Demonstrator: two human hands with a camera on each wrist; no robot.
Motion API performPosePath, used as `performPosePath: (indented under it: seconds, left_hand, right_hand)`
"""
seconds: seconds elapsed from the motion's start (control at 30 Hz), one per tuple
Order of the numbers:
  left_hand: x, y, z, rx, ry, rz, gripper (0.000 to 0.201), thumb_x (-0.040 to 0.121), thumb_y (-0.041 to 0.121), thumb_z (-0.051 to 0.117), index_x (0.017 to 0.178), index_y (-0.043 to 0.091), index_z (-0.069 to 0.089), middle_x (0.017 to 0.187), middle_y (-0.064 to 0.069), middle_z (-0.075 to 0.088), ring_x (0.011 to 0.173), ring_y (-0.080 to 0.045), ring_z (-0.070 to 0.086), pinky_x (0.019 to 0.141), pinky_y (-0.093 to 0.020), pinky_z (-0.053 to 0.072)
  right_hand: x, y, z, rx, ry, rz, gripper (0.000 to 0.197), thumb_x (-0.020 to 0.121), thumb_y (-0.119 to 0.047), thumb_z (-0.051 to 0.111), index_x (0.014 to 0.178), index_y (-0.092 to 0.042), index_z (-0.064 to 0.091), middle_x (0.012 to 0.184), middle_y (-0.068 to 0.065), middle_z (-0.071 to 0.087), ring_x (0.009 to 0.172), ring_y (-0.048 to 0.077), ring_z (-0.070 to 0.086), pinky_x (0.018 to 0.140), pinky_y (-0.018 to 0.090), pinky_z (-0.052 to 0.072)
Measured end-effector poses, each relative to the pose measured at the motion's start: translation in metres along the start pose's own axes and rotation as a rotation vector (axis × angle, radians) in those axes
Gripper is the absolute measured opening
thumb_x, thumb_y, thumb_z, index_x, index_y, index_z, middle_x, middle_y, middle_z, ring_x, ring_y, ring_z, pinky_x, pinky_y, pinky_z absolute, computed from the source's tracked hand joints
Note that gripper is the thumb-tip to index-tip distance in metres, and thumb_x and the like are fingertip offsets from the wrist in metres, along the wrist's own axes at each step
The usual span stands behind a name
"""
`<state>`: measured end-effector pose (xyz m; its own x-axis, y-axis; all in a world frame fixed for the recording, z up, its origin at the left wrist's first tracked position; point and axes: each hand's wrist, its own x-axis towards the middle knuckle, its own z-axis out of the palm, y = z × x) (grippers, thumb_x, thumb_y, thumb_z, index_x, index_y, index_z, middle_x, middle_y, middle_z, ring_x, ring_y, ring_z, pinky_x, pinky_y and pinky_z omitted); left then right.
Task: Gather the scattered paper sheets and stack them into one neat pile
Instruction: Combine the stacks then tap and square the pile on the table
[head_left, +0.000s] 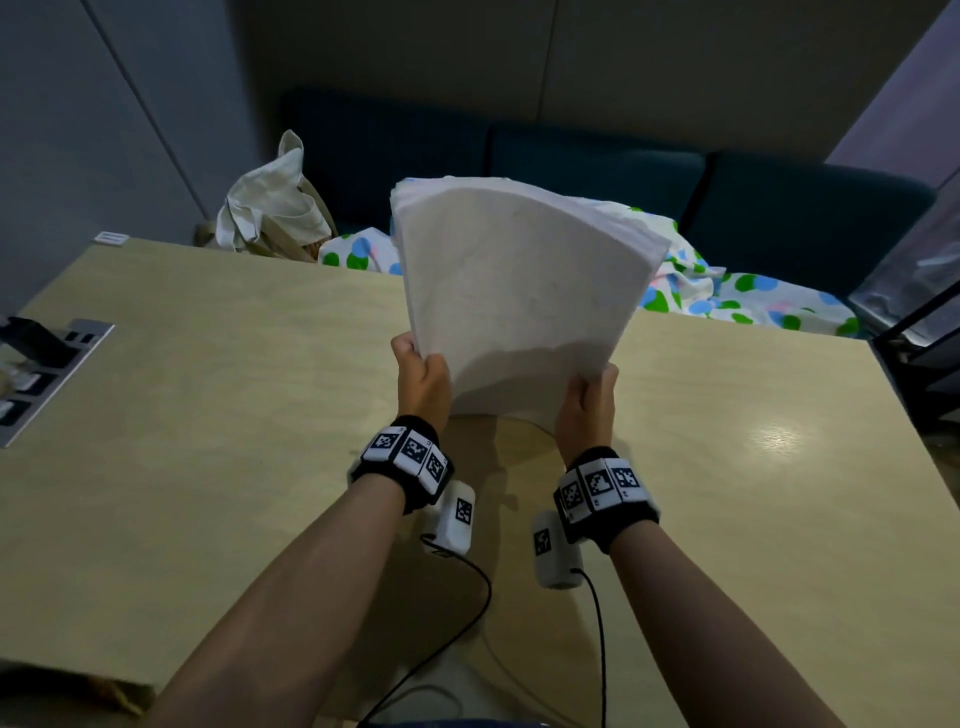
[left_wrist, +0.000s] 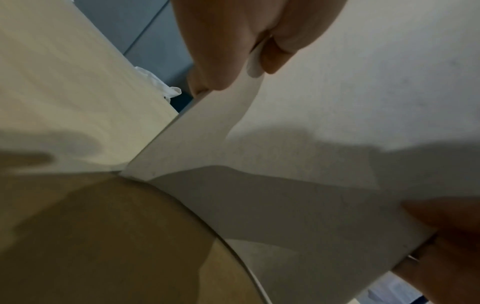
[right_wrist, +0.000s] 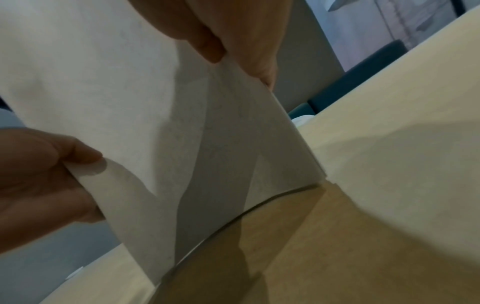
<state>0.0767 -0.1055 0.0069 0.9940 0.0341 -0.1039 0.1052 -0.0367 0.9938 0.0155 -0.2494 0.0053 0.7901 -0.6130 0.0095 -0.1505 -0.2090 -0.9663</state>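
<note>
My two bare forearms reach out over the pale wooden table (head_left: 208, 415), each wrist wearing a black band with square marker tiles. My left hand (head_left: 422, 375) has its grip closed on the left edge of the stack of white paper sheets (head_left: 519, 291), and my right hand (head_left: 589, 404) pinches the right edge. The stack stands upright, bowed, its lower edge resting on the table.

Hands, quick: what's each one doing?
Left hand: grips the left edge of the papers.
Right hand: grips their right edge.
</note>
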Motion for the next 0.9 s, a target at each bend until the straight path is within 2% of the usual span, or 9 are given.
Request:
performPosePath:
  seconds: [0.07,0.13,0.27,0.37,0.43,0.5,0.57,0.7,0.9]
  left_hand:
    - [-0.001,0.001,0.000,-0.036,0.012,-0.002,0.039,0.070,0.018,0.035,0.109,0.014,0.025,0.097,-0.002,0.044,0.080,-0.013,0.046,0.059,-0.020,0.036]
    - [-0.003,-0.002,0.002,-0.069,0.017,-0.035,0.043,0.068,0.016,0.037,0.109,0.014,0.025,0.090,0.005,0.039,0.078,-0.006,0.043,0.059,-0.020,0.035]
    - [-0.004,-0.007,0.003,-0.235,0.050,-0.042,0.053,0.062,0.016,0.047,0.111,0.014,0.027,0.093,0.004,0.041,0.086,-0.016,0.046,0.065,-0.021,0.041]
    - [-0.003,-0.003,-0.004,-0.238,0.014,0.078,0.088,0.052,0.048,0.073,0.124,0.014,0.035,0.109,0.002,0.056,0.099,-0.015,0.057,0.076,-0.021,0.049]
    - [0.000,0.005,-0.009,-0.235,-0.003,0.153,0.094,0.048,0.066,0.075,0.122,0.019,0.043,0.111,0.004,0.062,0.100,-0.009,0.062,0.079,-0.023,0.052]
    - [0.008,0.017,-0.013,-0.272,0.000,0.226,0.071,0.057,0.053,0.077,0.115,0.024,0.048,0.107,0.002,0.064,0.097,-0.012,0.064,0.081,-0.032,0.053]
    - [0.016,0.030,-0.015,-0.307,-0.027,0.284,0.050,0.067,0.031,0.068,0.114,0.024,0.050,0.106,-0.001,0.063,0.096,-0.012,0.064,0.083,-0.035,0.052]
    - [0.024,0.034,-0.016,-0.235,-0.047,0.281,0.050,0.070,0.006,0.051,0.120,0.004,0.051,0.097,0.001,0.062,0.085,0.002,0.062,0.075,-0.022,0.052]
    - [0.025,0.038,-0.006,-0.190,0.042,0.237,0.038,0.068,0.006,0.044,0.106,0.009,0.047,0.089,0.005,0.058,0.076,0.001,0.058,0.065,-0.011,0.050]
  right_hand:
    - [0.000,0.001,-0.001,-0.007,-0.007,0.004,0.009,0.097,0.002,0.030,0.103,-0.005,0.033,0.077,-0.008,0.042,0.068,0.005,0.043,0.052,0.018,0.035]
    - [-0.001,0.004,0.001,-0.004,-0.014,0.033,0.012,0.096,0.002,0.031,0.107,-0.003,0.034,0.078,-0.008,0.043,0.070,0.014,0.045,0.056,0.018,0.037]
    - [-0.003,0.006,0.002,0.048,-0.044,0.049,0.020,0.093,0.000,0.038,0.112,-0.005,0.033,0.085,-0.009,0.045,0.087,0.023,0.047,0.059,0.021,0.039]
    - [0.000,-0.002,-0.004,0.159,-0.025,-0.022,0.036,0.080,-0.008,0.051,0.110,-0.018,0.034,0.093,-0.011,0.052,0.084,0.013,0.054,0.066,0.022,0.045]
    - [0.006,-0.011,-0.010,0.231,0.002,-0.092,0.046,0.071,-0.006,0.051,0.111,-0.023,0.037,0.098,-0.008,0.055,0.088,0.011,0.057,0.076,0.031,0.051]
    - [0.014,-0.022,-0.015,0.292,0.016,-0.166,0.051,0.068,-0.001,0.050,0.112,-0.024,0.038,0.102,-0.001,0.056,0.093,0.017,0.056,0.082,0.038,0.049]
    - [0.023,-0.037,-0.020,0.328,0.012,-0.212,0.054,0.068,0.000,0.050,0.117,-0.018,0.035,0.102,-0.002,0.054,0.094,0.014,0.055,0.082,0.033,0.047]
    - [0.032,-0.060,-0.021,0.270,-0.024,-0.268,0.057,0.072,0.002,0.050,0.122,-0.018,0.029,0.108,-0.005,0.050,0.100,0.007,0.053,0.086,0.026,0.050]
    - [0.036,-0.061,-0.015,0.225,-0.004,-0.277,0.049,0.082,0.009,0.044,0.127,-0.010,0.034,0.097,-0.016,0.051,0.080,-0.017,0.054,0.070,0.007,0.046]
